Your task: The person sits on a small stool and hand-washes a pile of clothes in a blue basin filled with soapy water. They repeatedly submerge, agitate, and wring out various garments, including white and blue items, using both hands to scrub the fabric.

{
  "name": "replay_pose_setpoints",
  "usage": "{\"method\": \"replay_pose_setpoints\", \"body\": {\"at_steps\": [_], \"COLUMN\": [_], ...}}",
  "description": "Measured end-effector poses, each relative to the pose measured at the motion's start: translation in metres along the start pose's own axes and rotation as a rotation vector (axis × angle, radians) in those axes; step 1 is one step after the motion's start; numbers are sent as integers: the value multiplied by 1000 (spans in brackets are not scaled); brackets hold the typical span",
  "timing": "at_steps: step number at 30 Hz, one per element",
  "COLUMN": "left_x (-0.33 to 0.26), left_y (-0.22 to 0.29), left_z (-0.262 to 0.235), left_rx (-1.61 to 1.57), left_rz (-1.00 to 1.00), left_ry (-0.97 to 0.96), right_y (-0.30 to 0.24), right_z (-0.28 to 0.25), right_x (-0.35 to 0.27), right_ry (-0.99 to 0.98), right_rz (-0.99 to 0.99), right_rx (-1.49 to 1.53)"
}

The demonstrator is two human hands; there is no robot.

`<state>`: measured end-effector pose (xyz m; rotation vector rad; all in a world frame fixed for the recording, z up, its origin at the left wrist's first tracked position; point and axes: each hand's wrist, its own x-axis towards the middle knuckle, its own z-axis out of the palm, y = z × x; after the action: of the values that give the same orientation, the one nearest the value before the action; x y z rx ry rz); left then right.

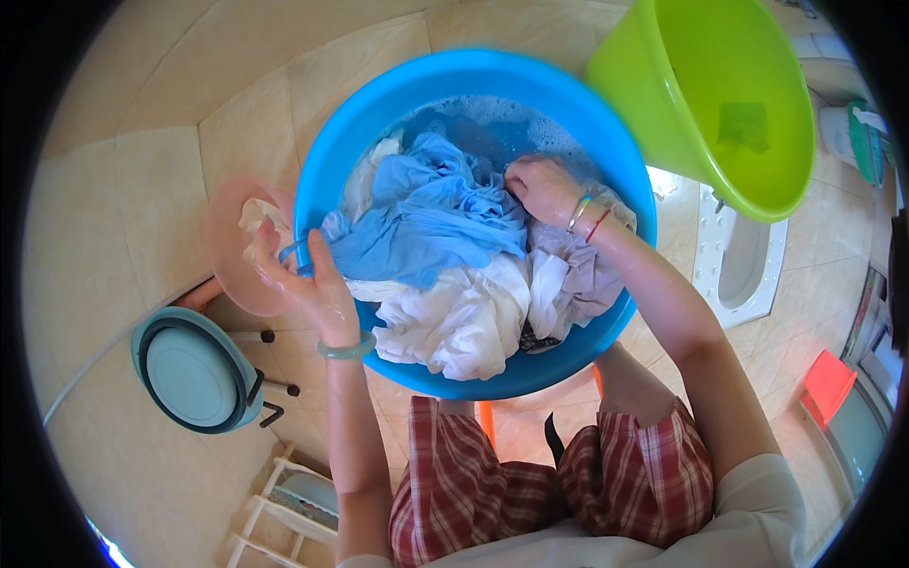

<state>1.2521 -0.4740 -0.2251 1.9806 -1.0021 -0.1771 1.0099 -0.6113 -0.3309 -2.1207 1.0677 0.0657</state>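
- blue plastic basin (327, 170) sits on the tiled floor (142, 123) between the person's knees, holding soapy water and a heap of wet laundry.
- lime-green basin (701, 85) stands tilted at the blue basin's upper right rim, a bit of green cloth inside.
- white garments (454, 322) are piled at the near side of the blue basin, spilling over its rim.
- light blue garment (426, 213) lies in the middle of the heap, stretched between both hands.
- round teal lid (194, 374) lies on the floor at lower left.
- pink scoop (232, 256) rests just outside the blue basin's left rim.
- right hand (542, 186) has its fingers closed on the light blue garment's upper edge.
- left hand (308, 279) pinches a fold of the light blue garment at the basin's left rim.
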Motion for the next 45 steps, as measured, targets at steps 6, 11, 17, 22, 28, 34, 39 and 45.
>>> {"method": "replay_pose_setpoints", "body": {"at_steps": [6,11,17,22,28,34,39,45], "left_x": [-16,-21,24,29,11,-29,-7,-40], "left_y": [50,8,14,32,39,41,-12,11], "left_z": [37,29,-31,-54,-22,28,50,91], "left_rx": [273,48,-711,-823,81,-1017,-1608,-1444], "left_rz": [425,-3,-276,-42,34,-946,-1249,-1289], "left_ry": [-447,-466,41,-25,-164,-712,-970,-436], "right_y": [-52,-50,-44,2,-14,-104,-183,-113], "right_z": [-46,-89,-38,-7,-41,-29,3,10], "right_x": [-21,-21,-22,-14,-7,-37,-81,16], "right_ry": [490,546,432,539,490,136,360,580], "right_rz": [-65,53,-244,-202,349,0,-714,-560], "right_rx": [647,938,283,-151,1459,1546,55,202]}}
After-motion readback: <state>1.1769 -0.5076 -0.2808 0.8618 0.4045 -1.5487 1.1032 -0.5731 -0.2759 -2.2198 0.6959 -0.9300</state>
